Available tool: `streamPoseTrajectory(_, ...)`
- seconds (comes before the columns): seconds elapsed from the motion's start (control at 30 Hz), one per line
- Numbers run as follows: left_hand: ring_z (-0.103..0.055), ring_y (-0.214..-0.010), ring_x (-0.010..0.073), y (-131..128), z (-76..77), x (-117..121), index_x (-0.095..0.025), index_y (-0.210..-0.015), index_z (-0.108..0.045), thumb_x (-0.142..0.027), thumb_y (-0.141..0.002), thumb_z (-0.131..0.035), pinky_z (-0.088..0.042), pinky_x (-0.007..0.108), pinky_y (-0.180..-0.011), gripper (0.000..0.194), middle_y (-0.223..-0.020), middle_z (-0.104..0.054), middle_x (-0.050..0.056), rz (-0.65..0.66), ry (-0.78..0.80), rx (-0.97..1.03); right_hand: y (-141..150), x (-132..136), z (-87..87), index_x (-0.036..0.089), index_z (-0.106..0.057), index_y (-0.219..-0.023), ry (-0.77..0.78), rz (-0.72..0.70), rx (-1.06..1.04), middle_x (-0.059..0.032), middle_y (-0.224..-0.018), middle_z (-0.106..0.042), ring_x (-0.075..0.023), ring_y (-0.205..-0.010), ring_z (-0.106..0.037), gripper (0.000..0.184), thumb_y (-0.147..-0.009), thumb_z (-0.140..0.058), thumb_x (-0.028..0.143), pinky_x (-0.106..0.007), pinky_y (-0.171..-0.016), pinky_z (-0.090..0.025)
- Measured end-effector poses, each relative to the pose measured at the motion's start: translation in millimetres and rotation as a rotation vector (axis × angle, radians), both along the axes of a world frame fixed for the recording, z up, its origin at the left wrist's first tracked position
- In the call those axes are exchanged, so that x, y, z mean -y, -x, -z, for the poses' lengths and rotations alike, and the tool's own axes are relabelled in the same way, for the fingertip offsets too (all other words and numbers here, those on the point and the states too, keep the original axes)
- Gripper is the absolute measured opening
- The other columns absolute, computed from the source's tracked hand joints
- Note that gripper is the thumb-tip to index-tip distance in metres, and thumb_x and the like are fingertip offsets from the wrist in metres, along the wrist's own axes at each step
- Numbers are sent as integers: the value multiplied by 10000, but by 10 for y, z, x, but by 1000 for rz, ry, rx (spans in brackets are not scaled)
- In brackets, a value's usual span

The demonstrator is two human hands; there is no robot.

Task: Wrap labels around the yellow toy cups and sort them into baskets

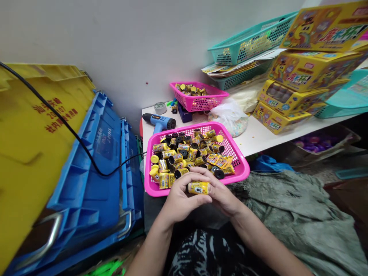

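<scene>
- Head view, clock read from the hands, 12 toward the top: the left hand (179, 193) is curled round a small yellow printed cylinder with a black end (199, 188), its fingers over the top and its thumb below.
- The right hand (224, 193) closes on the same cylinder, its thumb at the end toward 3 o'clock; its other fingertips are partly hidden.
- The cylinder lies almost level between the two hands, over the near rim of a bright pink rectangular plastic basket (242, 173) at 12 o'clock.
- That basket is heaped with similar yellow cylinders (192, 154), some with yellow caps, others showing black ends; flat yellow printed sachets (220, 161) lie on the heap toward the basket's 3 o'clock side.
- Farther off at 12 o'clock, a second pink plastic basket (201, 103) stands on the white-topped bench (250, 143), also holding small yellow pieces.
- At 11 o'clock, a blue and black heat gun (162, 120) lies just beyond the near basket, with a roll of tape (160, 107) behind it.
- At 1 o'clock sits a translucent plastic bag (231, 111) of small pale pieces.
- At 2 o'clock rise stacked yellow printed cardboard boxes (301, 73).
- Between 9 and 10 o'clock stand blue plastic crates (97, 153).
- At 3 o'clock, a crumpled grey-green cloth (299, 214) spreads below the bench top.
</scene>
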State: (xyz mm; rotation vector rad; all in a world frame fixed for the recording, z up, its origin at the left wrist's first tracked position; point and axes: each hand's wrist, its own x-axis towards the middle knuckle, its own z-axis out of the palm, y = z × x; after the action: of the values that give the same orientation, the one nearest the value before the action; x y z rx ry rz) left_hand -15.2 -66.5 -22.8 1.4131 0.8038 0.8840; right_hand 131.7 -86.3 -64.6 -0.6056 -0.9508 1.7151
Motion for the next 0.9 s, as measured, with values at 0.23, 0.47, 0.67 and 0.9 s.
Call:
streamPoseTrajectory(0.23, -519, -823, 111, -19, 125, 70, -263, -1075, -563, -325, -873, -592, -454, 214, -738, 213, -1007, -510, 11, 155, 334, 347, -100, 1, 4, 287, -383, -1408, -4, -87, 114, -89, -1386, -453, -239, -1110, -538, 649, -853, -508, 599, -361, -881, -475)
streamPoseTrajectory(0.47, -527, -811, 116, -72, 135, 65, -275, -1123, -530, -359, -859, -602, -457, 208, -685, 287, -1011, -512, 24, 152, 368, 424, -145, 89, -83, 294, -397, -1409, -172, -16, 277, -78, -1464, -409, -270, -1281, -444, 643, -864, -470, 626, -417, -994, -418)
streamPoseTrajectory(0.67, -578, -866, 146, 18, -7, -165, -231, -1059, -583, -321, -831, -642, -487, 239, -751, 252, -1046, -596, 41, -64, 50, 1, -1210, -235, -13, 198, -673, -1031, -203, 1022, 960, -106, -1037, -693, -250, -953, -633, 339, -922, -461, 439, -415, -873, -487)
streamPoseTrajectory(0.9, -412, -1318, 294, -273, -133, -742, -197, -1259, -519, -308, -835, -592, -303, 484, -1109, 444, -1369, -492, 130, -347, -488, -497, -2411, -1216, 587, 83, -711, -917, -48, 818, 1578, -175, -1026, -698, -251, -988, -630, 184, -818, -590, 179, -414, -945, -441)
